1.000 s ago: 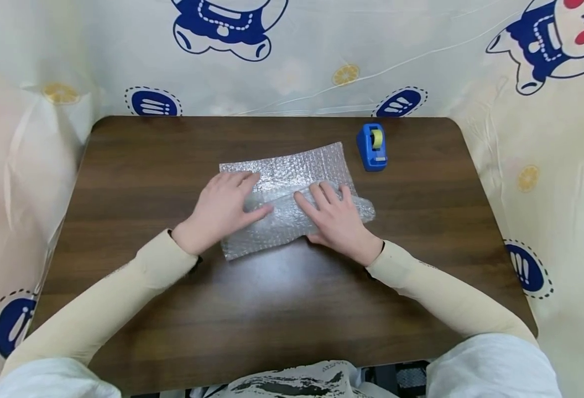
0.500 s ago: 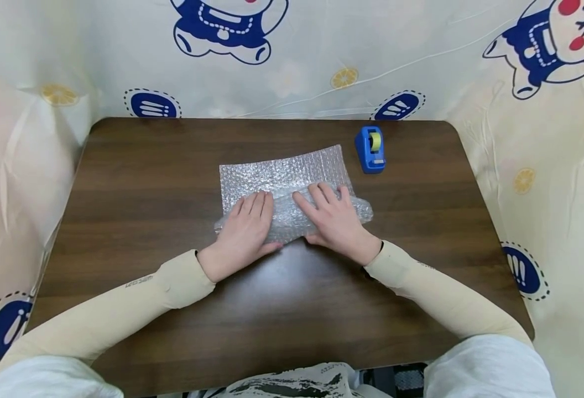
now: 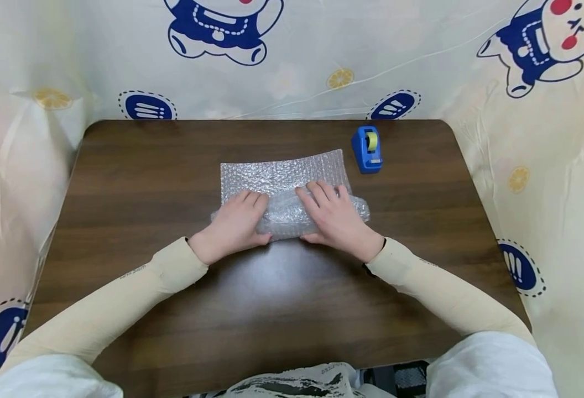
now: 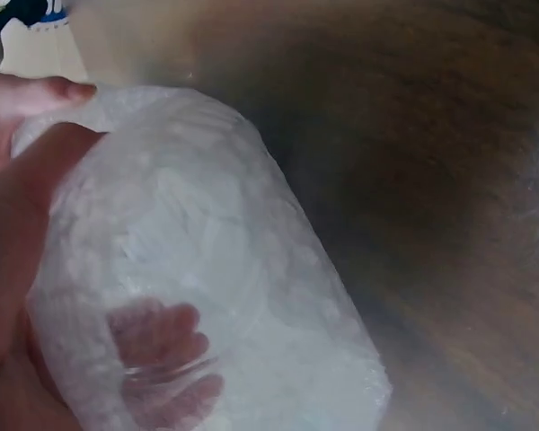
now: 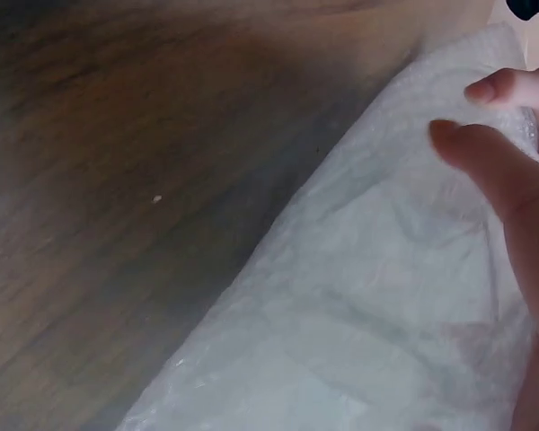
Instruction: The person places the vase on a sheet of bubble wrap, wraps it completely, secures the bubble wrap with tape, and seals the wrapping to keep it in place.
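A sheet of clear bubble wrap point(image 3: 279, 174) lies on the brown table, its near part wound into a thick roll point(image 3: 287, 215). My left hand point(image 3: 236, 225) grips the roll's left part, fingers over the top and thumb on the near side. On the right part, my right hand point(image 3: 338, 222) holds it the same way, its fingers spread. The left wrist view shows the rounded roll point(image 4: 198, 233) close up, with fingertips blurred through the film. In the right wrist view the thumb presses against the bubble wrap point(image 5: 377, 269). What is inside the roll cannot be made out.
A blue tape dispenser point(image 3: 367, 150) with yellowish tape stands behind the sheet's right corner. The wooden table point(image 3: 147, 166) has printed cloth or plastic sheeting point(image 3: 292, 44) hanging along its back and sides.
My left hand has come from the sheet's upper left down onto the roll and now grips it. The near edge has been gathered into the roll, while the right hand stays nearly in place.
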{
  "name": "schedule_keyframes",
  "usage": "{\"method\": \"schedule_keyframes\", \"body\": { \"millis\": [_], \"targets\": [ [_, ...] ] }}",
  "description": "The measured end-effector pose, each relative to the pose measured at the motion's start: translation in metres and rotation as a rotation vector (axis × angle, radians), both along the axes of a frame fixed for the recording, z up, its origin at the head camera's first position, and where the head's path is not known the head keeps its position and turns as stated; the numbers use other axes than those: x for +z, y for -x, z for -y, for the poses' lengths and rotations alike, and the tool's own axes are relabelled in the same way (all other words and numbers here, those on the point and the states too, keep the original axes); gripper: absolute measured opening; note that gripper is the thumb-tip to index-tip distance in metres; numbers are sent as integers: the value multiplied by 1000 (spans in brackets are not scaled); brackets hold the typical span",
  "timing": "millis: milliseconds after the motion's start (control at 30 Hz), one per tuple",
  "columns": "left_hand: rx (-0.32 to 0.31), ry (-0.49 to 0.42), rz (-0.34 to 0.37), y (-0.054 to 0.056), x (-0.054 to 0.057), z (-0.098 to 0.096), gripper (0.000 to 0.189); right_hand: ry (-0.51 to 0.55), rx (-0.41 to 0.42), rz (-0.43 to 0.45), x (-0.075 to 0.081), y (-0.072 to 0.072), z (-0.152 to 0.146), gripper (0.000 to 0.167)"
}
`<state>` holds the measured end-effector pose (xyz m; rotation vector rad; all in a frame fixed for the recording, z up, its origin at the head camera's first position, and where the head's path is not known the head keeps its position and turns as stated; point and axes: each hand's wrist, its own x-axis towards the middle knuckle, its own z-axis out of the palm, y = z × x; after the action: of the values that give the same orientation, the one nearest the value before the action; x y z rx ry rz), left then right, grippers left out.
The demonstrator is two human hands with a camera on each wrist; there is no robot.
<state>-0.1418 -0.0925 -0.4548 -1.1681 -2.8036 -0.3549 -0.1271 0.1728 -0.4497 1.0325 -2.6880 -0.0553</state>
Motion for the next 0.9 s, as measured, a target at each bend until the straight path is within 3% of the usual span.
{"method": "schedule_keyframes", "body": {
  "millis": [233,467,600,733,900],
  "targets": [
    [-6,27,52,4,5,0,65,-13,10,84,7,2,-5,103],
    [-16,64,150,2,10,1,57,-71,42,56,7,-9,-6,104],
    [-44,28,259,9,8,3,56,-53,34,66,6,-7,-6,104],
    [-64,-32,423,20,6,5,55,-40,25,88,6,-1,-6,101],
    [-39,-23,563,30,6,9,74,-21,36,101,6,3,-6,99]
  ]
}}
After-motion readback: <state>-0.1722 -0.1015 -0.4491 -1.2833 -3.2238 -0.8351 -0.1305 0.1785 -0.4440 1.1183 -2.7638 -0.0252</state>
